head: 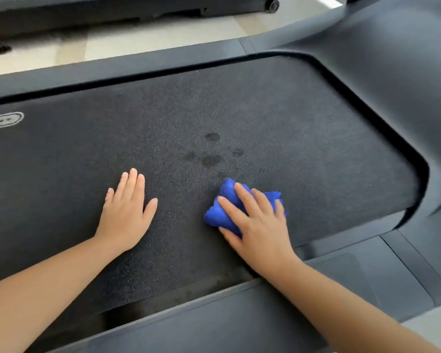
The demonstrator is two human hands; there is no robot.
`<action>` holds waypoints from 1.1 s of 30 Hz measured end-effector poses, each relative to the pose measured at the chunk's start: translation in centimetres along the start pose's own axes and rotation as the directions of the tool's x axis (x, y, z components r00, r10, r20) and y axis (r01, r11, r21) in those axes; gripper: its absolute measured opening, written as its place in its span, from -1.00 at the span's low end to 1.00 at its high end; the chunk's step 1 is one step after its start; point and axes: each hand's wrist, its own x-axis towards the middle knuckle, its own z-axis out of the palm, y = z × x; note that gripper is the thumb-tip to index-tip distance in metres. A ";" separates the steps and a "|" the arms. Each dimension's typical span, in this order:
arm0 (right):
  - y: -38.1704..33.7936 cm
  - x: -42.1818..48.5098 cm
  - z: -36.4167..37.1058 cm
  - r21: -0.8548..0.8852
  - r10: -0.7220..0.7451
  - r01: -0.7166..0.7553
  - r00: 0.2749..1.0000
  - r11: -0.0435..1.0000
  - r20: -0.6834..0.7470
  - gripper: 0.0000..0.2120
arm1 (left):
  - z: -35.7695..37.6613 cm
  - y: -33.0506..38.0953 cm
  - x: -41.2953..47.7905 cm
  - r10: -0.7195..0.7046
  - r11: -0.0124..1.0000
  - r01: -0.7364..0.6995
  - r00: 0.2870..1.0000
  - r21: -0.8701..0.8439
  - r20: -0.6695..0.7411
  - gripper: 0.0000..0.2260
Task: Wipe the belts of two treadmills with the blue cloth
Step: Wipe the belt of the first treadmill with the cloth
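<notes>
A dark, grainy belt [163, 138] fills most of the view, and both hands are on it. The left hand [126, 215] lies flat on the belt with palm down; its fingers are straight and close together, the thumb stands out to the side, and it holds nothing. The right hand [260, 225] is to the right of it, well apart, and holds the cloth [215, 215] against the belt. The cloth is bright blue and bunched into a lump. The fingers are spread and bent over its top, and the thumb lies along its near side, so the hand closes around it. Parts of the cloth show between the fingers and beyond them. Just beyond the cloth there are several dark spots [211, 160] on the belt; they look wet. A near rail [214, 317] runs under both forearms, and a far rail [112, 70] borders the belt on the other side. At the right the belt ends under a dark cover [392, 85]. A small oval logo [4, 121] is on the belt at the left edge. Beyond the far rail there is a pale floor [138, 39], and on it the base of a second treadmill [112, 11].
</notes>
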 end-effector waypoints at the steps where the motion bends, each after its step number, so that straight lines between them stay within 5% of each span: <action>1: 2.2 0.3 -0.2 -0.009 0.026 -0.026 1.000 1.000 0.017 -0.52 | 0.0 0.0 0.0 0.002 1.000 -0.002 1.000 -0.014 -0.001 -0.45; 8: 13.6 1.4 -1.8 -0.013 0.477 -0.478 0.878 0.878 -0.035 -0.57 | -0.1 0.0 -0.1 -0.004 1.000 0.004 1.000 -0.030 -0.022 -0.44; 16: -2.6 2.6 1.4 0.019 0.053 -0.052 0.997 0.998 -0.058 -0.53 | 0.0 0.0 -0.1 -0.015 0.996 0.012 0.999 -0.085 -0.036 -0.45; 20: -2.2 3.0 2.0 0.049 -0.105 0.104 0.994 0.993 0.015 -0.54 | 0.0 0.0 -0.3 -0.068 0.994 0.063 0.997 -0.093 -0.048 -0.46; 27: 6.4 6.0 1.6 -0.031 0.262 -0.264 0.964 0.964 -0.052 -0.57 | -0.2 0.0 -0.2 -0.145 0.987 0.141 0.987 -0.071 -0.063 -0.45; 33: -4.5 5.8 3.3 0.023 0.018 -0.017 0.998 1.000 -0.059 -0.56 | 0.4 -0.3 0.0 -0.125 0.990 0.118 0.988 -0.083 -0.088 -0.46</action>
